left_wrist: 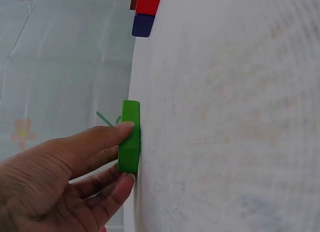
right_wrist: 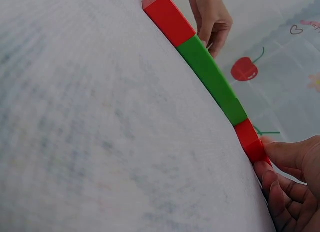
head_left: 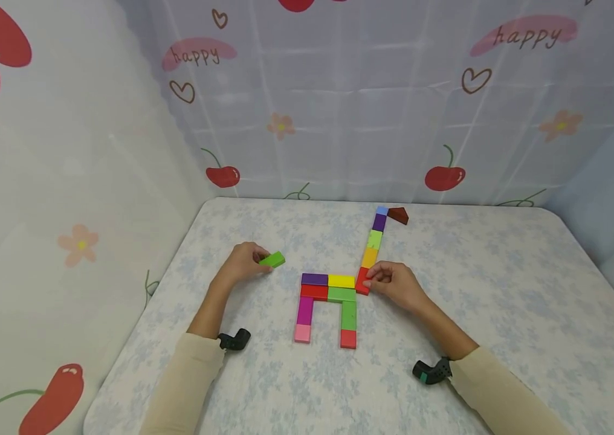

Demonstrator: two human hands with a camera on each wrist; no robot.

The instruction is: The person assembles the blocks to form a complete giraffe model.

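My left hand [head_left: 245, 261] pinches a bright green block [head_left: 272, 260] between thumb and fingers, left of the block figure; in the left wrist view the green block [left_wrist: 130, 137] is close to the tabletop. With thumb and fingertips, my right hand [head_left: 396, 284] holds a red block [head_left: 362, 280] at the lower end of a slanted row. Above it run orange-yellow [head_left: 369, 258], light green, dark purple and light blue blocks, with a brown wedge block [head_left: 398, 215] beside the top. Left of the red block lie a purple block [head_left: 315, 279], a yellow block [head_left: 341, 281], and red and green ones beneath.
Two legs extend toward me: a magenta block [head_left: 304, 311] ending in pink, and a green block [head_left: 349, 315] ending in red. The pale patterned tabletop [head_left: 475, 272] ends at a printed curtain [head_left: 361, 121]. Each wrist wears a black device.
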